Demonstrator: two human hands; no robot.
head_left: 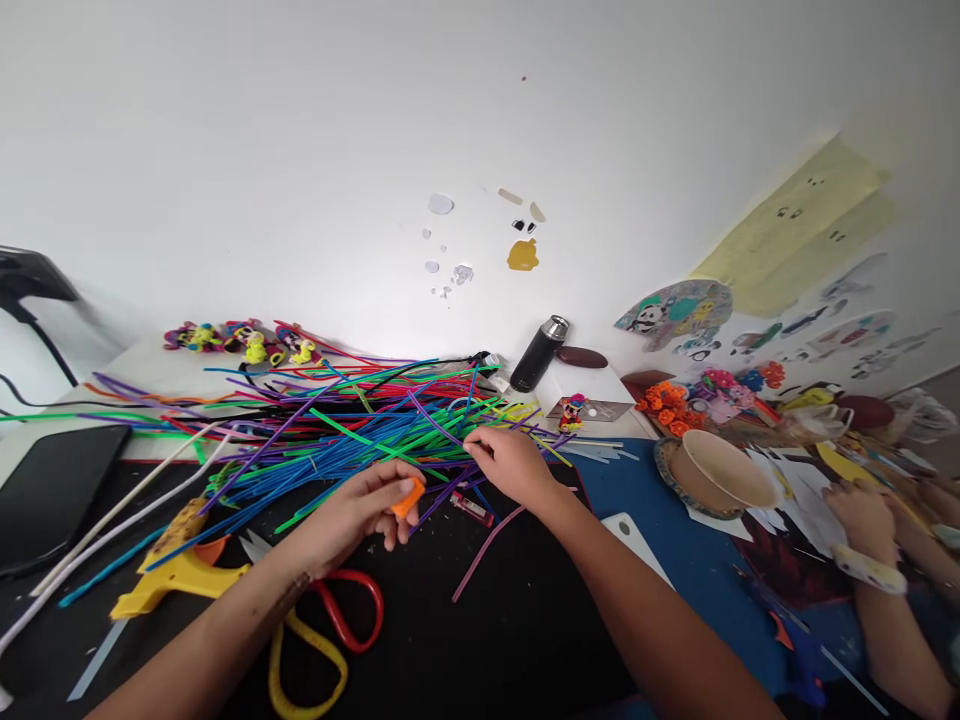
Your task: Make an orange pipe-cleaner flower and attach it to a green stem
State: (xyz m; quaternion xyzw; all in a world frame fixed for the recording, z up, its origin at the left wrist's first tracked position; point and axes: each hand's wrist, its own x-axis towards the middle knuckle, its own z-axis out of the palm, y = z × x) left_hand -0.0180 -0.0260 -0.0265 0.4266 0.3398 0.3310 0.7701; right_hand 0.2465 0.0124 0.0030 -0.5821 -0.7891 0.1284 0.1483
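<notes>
My left hand (367, 510) is closed around a small orange piece (409, 497) whose kind I cannot make out. To its right, my right hand (514, 465) pinches the end of a purple pipe cleaner (435, 418) at the edge of the pile. Many loose pipe cleaners (360, 440) in blue, green, red and purple lie behind both hands. Below them on the black mat (450, 650) are a red lighter (472, 508) and a pink pipe cleaner (480, 565). Scissors (352, 610) with one red and one yellow handle lie partly under my left forearm.
A yellow glue gun (180, 580) lies at the left, near a black tablet-like slab (60, 500). A black thermos (540, 353) stands by the wall. Small colourful figures (247, 342) sit at the back left. On the right are a bowl (731, 470) and another person's hand (862, 515).
</notes>
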